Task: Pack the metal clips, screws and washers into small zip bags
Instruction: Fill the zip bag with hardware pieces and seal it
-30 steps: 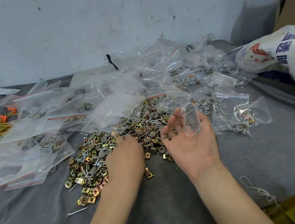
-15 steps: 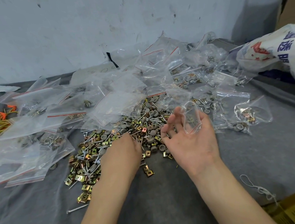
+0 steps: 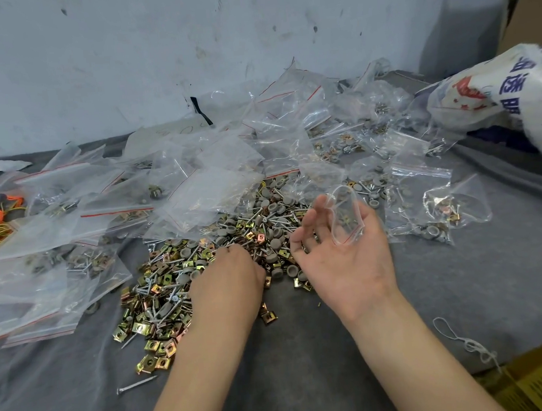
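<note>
Right hand [image 3: 342, 258] pinched small clear zip bag [image 3: 345, 223]: flimsy, slippery, hold at mouth. Left hand [image 3: 226, 277] over brassy metal clips [image 3: 143, 329], grip hidden.

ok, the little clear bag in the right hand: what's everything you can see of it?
The small clear plastic zip bag is thin, glossy and creased. Its mouth looks spread into an oval loop, and a red zip line shows on the lower lip. The upturned right hand holds it between thumb and fingers, raised above the grey cloth. A few brass-coloured pieces seem to lie inside, but the count is unclear. Only that hand visibly touches it.
</note>
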The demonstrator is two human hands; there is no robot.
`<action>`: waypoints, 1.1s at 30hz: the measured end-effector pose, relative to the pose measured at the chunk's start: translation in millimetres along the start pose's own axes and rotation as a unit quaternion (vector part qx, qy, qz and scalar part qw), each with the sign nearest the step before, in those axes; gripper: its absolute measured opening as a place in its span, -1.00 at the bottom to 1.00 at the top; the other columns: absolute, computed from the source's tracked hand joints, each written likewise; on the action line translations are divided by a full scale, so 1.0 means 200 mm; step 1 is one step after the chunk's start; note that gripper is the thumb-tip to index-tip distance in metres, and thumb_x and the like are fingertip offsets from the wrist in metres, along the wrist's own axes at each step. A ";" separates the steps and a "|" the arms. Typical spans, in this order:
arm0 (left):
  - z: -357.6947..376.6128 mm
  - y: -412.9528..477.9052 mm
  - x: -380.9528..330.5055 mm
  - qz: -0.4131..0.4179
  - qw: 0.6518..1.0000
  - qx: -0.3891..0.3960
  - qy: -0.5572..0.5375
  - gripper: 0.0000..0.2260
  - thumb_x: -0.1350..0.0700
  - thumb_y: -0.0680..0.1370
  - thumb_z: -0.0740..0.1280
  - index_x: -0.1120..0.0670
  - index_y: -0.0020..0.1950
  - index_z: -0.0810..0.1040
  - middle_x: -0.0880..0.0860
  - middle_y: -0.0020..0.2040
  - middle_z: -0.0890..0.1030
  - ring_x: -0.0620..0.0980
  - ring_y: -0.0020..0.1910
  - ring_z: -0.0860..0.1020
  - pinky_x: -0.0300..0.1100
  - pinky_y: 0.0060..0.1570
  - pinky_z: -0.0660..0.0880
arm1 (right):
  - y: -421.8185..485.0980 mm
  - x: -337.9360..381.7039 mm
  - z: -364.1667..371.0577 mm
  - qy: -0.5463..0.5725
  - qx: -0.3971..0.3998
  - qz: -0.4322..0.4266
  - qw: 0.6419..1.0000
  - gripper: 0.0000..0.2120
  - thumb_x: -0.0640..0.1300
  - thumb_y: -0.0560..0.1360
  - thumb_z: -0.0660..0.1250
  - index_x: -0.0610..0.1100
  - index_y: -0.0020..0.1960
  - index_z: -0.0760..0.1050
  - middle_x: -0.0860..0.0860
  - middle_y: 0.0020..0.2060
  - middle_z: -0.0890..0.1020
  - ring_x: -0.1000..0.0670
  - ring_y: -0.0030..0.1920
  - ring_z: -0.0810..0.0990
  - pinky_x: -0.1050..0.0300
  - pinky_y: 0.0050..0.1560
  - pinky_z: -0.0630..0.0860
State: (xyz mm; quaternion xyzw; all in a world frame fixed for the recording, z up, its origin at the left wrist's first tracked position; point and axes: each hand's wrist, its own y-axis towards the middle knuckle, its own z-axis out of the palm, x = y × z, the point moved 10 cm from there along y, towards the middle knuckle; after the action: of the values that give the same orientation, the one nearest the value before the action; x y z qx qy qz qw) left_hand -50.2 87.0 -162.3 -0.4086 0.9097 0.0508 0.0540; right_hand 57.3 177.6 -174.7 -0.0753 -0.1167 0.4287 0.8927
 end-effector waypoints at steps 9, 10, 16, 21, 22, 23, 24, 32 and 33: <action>-0.18 -0.01 0.08 -0.015 0.986 -0.076 -0.150 -0.86 0.00 0.63 0.19 0.02 0.06 0.48 0.04 -0.09 0.65 0.11 -0.13 0.60 0.02 -0.10 0.56 | -0.01 0.01 -0.01 0.004 -0.003 0.001 1.000 -0.59 0.03 0.34 0.42 -0.05 0.16 0.53 0.03 -0.05 0.68 0.01 -0.18 0.63 0.10 0.00 0.45; -0.22 -0.02 0.06 0.000 0.977 -0.090 -0.193 -0.87 -0.01 0.63 0.21 0.00 0.05 0.49 0.02 -0.10 0.66 0.08 -0.15 0.61 0.02 -0.10 0.56 | 0.00 0.00 -0.01 0.004 -0.003 0.000 1.000 -0.59 0.03 0.34 0.42 -0.04 0.16 0.53 0.03 -0.05 0.68 0.01 -0.18 0.63 0.10 0.00 0.45; -0.42 -0.11 -0.27 0.178 0.916 -0.179 -0.313 -0.89 -0.04 0.60 0.30 -0.12 0.07 0.60 -0.16 -0.05 0.53 -0.15 -0.15 0.54 -0.03 -0.07 0.53 | 0.00 0.00 0.00 0.006 -0.007 0.008 1.000 -0.69 0.05 0.47 0.37 -0.02 0.17 0.49 0.04 -0.09 0.67 0.01 -0.10 0.63 0.13 0.18 0.49; -0.38 -0.14 -0.44 0.214 0.925 -0.168 -0.265 -0.83 -0.04 0.59 0.31 -0.12 0.13 0.64 -0.11 -0.04 0.48 -0.09 -0.03 0.53 -0.04 -0.07 0.53 | -0.01 -0.03 0.02 -0.043 0.028 0.038 0.998 -0.61 0.08 0.36 0.37 -0.01 0.14 0.49 0.01 -0.07 0.62 -0.01 -0.09 0.63 0.17 -0.10 0.57; -0.37 -0.14 -0.46 0.219 0.927 -0.166 -0.257 -0.83 -0.03 0.59 0.32 -0.10 0.15 0.64 -0.10 -0.02 0.50 -0.08 0.00 0.53 -0.05 -0.03 0.53 | -0.02 -0.04 0.02 -0.051 0.025 0.040 0.998 -0.61 0.10 0.34 0.37 -0.02 0.13 0.52 0.01 -0.06 0.63 -0.01 -0.06 0.63 0.18 -0.08 0.56; -0.35 -0.14 -0.48 0.225 0.927 -0.156 -0.257 -0.81 0.00 0.60 0.31 -0.08 0.17 0.64 -0.08 0.01 0.53 -0.07 0.06 0.54 -0.06 0.04 0.52 | -0.02 -0.04 0.02 -0.057 0.021 0.040 0.997 -0.64 0.11 0.36 0.36 -0.04 0.09 0.57 0.02 -0.07 0.63 0.00 -0.05 0.64 0.18 -0.04 0.55; -0.33 -0.14 -0.50 0.236 0.926 -0.136 -0.261 -0.79 0.04 0.61 0.31 -0.05 0.21 0.63 -0.05 0.07 0.56 -0.06 0.12 0.54 -0.08 0.11 0.49 | -0.01 -0.03 0.01 -0.058 0.014 0.036 0.998 -0.68 0.11 0.39 0.34 -0.07 0.02 0.62 0.03 -0.10 0.65 0.01 -0.08 0.65 0.19 -0.02 0.54; -0.25 -0.11 -0.46 0.264 0.901 -0.036 -0.342 -0.63 0.20 0.61 0.23 -0.06 0.39 0.50 -0.15 0.14 0.64 -0.25 0.11 0.56 -0.38 0.20 0.41 | -0.02 -0.03 0.00 -0.057 -0.006 0.029 0.998 -0.69 0.14 0.43 0.31 -0.10 -0.09 0.62 -0.02 -0.30 0.64 -0.03 -0.31 0.68 0.17 -0.26 0.64; -0.25 -0.12 -0.46 0.266 0.897 -0.034 -0.351 -0.65 0.18 0.62 0.23 -0.08 0.37 0.51 -0.17 0.12 0.64 -0.28 0.10 0.56 -0.37 0.18 0.43 | -0.01 -0.03 0.00 -0.056 -0.006 0.028 0.998 -0.71 0.13 0.42 0.32 -0.07 -0.05 0.59 -0.02 -0.29 0.63 -0.04 -0.29 0.67 0.16 -0.24 0.64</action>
State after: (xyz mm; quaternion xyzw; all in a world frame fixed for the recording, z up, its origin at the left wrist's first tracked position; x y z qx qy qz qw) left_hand 24.3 131.9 -100.5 -0.1090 0.9041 0.2343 0.3402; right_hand 55.4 170.7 -175.7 -0.0597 -0.1672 0.4562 0.8720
